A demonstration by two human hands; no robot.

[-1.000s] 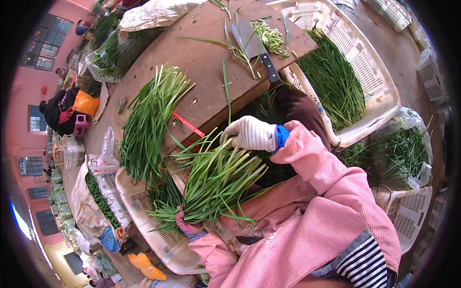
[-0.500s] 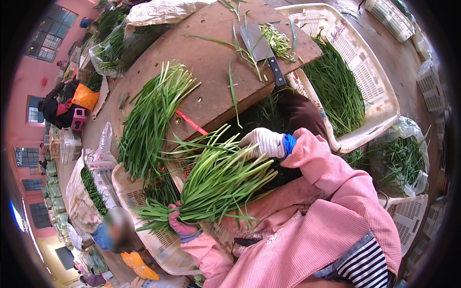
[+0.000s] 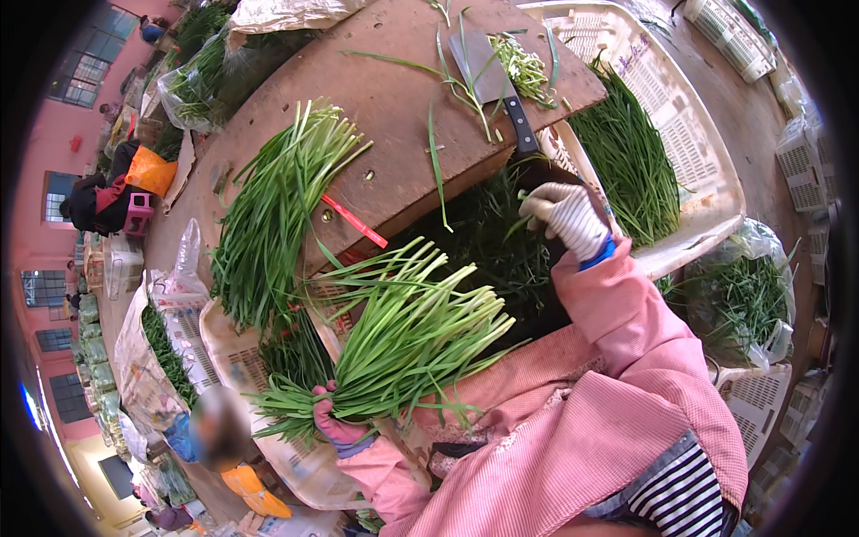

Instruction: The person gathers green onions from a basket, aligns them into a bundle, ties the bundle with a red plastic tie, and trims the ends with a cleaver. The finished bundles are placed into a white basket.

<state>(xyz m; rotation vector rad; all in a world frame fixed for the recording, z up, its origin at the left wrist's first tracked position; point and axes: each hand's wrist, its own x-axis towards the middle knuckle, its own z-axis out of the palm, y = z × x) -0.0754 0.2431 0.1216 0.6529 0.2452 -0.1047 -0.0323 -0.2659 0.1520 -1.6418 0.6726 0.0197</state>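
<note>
My left hand, in a pink glove, grips a large bunch of garlic chives near its leafy end. The pale cut stems fan out to the upper right. To the right, my right hand, in a white glove with a blue cuff, is away from the bunch with its fingers curled. A green chive blade shows at its fingertips, over the dark gap below the board. Another pile of chives lies on the left edge of the wooden board, beside a red strip.
A cleaver with a black handle rests on the board by chopped stem ends. At the right stands a white crate of chives, with a clear bag of greens below it. Another crate sits lower left.
My right hand has left the stems of the bunch and moved up and to the right, with green at its fingertips. My left hand keeps its grip in nearly the same place.
</note>
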